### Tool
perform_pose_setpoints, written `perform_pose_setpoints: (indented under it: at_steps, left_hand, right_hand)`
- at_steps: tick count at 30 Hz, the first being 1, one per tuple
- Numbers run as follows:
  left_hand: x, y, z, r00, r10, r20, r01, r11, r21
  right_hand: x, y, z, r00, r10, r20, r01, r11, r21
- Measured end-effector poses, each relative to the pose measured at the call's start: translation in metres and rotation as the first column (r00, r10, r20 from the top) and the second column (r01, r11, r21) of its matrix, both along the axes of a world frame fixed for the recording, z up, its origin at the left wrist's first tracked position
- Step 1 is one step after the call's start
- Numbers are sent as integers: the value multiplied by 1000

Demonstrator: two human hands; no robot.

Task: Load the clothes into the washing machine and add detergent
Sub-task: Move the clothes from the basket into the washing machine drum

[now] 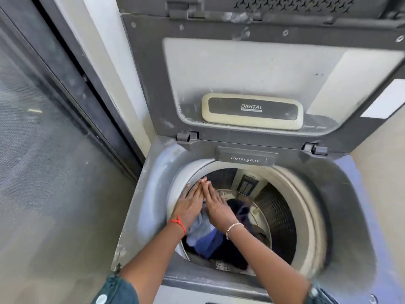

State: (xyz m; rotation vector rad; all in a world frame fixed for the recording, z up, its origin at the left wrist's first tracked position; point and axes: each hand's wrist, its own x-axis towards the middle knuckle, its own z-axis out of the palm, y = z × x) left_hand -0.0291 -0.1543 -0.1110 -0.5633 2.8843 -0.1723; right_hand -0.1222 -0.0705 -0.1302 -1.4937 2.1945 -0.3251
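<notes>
Both hands are over the drum mouth now, flat and fingers straight, the left hand (189,207) and right hand (215,206) meeting at the fingertips just below the detergent drawer (245,159). Neither one grips anything; the palms face down, empty, hovering above the load. And the clothes (208,235) are already in, well below that drawer, heaped on the near-left side of the drum (278,218): soft crumpled cloth, pale blue and grey over darker navy and black.

Loading looks about done, by my reading, so the detergent step is what's left. That drawer sits closed at the back rim, a dark flat plastic bar with white lettering, and the next move likely calls for a hand to reach up to it and open it. No detergent container shows anywhere, mind.

Look at the textures: perforated metal wall inside the drum, a smooth pale plastic ring (306,216) around the opening, dusty grey casing beyond. Above the drawer the hinged lid (252,69) stands up, a rounded cream-edged handle set into its glassy panel.
</notes>
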Motion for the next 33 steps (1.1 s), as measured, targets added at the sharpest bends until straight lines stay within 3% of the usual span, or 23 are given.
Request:
perform_pose_setpoints:
  at_steps: [3,5,8,15,22,25,29,33]
  left_hand:
    - [-7,8,-9,995,78,-65,-81,996,-40]
    - [-13,12,-12,999,39,33,-38,999,-16]
    - [-21,17,-18,998,57,36,-57,998,17]
    - [-43,42,-1,993,-2,118,-15,990,138]
    - [-89,91,63,990,-112,-87,133,950,282]
    - [-117,127,98,948,-142,-286,230,925,302]
    - [-163,200,133,789,-172,-590,458,804,378]
    - [-208,299,145,706,-288,-647,631,670,390]
  right_hand:
    - [-6,0,-8,988,-12,-152,12,1000,-1]
    - [-10,7,-13,974,-8,-227,2,1000,-24]
    - [-17,15,-14,965,-66,-254,53,997,-57]
    - [-33,42,4,969,-71,-235,101,988,117]
    - [-63,96,77,923,-317,-219,343,934,96]
    - [-87,144,121,845,-524,-105,520,852,-66]
    - [-123,241,155,736,-667,118,653,653,-384]
    - [-146,353,153,575,-798,181,764,445,-467]
